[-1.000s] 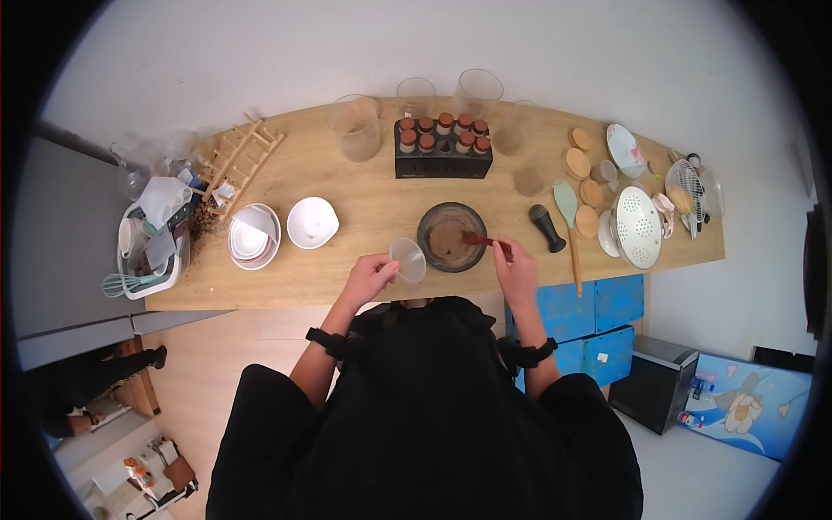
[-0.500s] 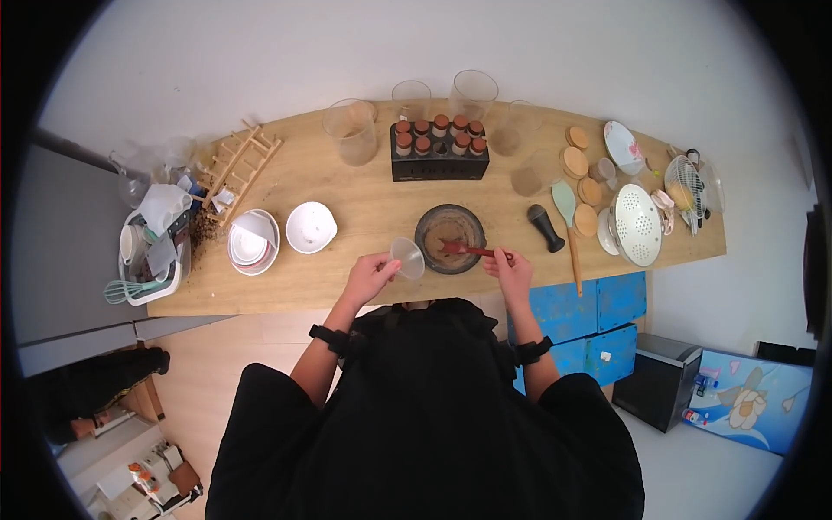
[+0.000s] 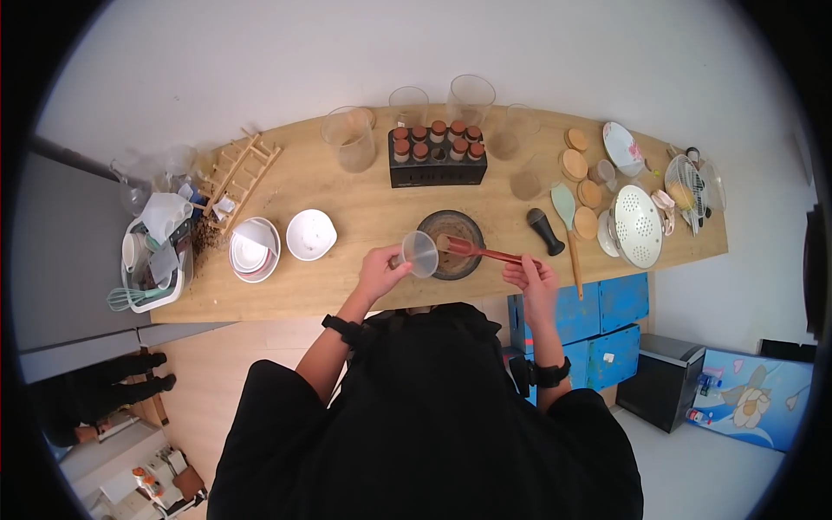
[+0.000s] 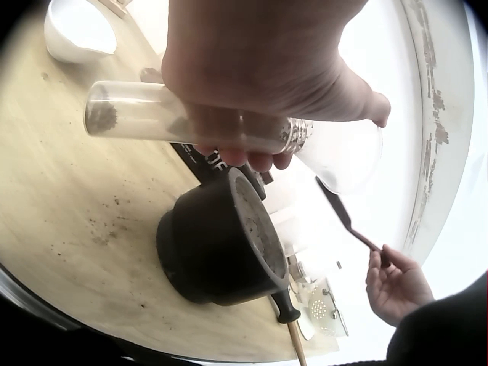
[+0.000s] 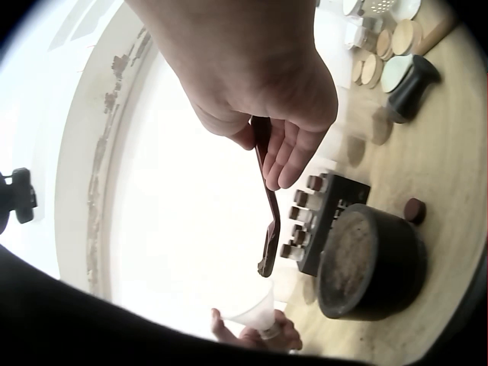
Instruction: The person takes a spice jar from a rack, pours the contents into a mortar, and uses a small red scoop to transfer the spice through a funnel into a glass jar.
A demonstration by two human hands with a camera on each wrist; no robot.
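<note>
In the left wrist view my left hand (image 4: pixel 259 69) grips a clear glass tube (image 4: pixel 137 110) with some dark powder at its bottom; a translucent funnel (image 4: pixel 347 156) stands in its mouth. My right hand (image 5: pixel 267 84) pinches the handle of a dark red scoop (image 5: pixel 271 229), whose head is near the funnel. Below them is a dark mortar (image 3: pixel 450 269) with brown powder inside. From above, the scoop (image 3: pixel 485 252) lies over the mortar and the funnel (image 3: pixel 421 254) overlaps its left rim.
Behind the mortar stands a black rack (image 3: pixel 438 173) of capped tubes. A black pestle (image 3: pixel 545 231), a spatula (image 3: pixel 564 206) and a white colander (image 3: pixel 637 225) are on the right. White bowls (image 3: pixel 312 235) are on the left, and glass jars (image 3: pixel 354 147) stand at the back.
The scoop has risen from the powder and moved right with my right hand. My left hand and the funnel have shifted slightly right, and the funnel has turned.
</note>
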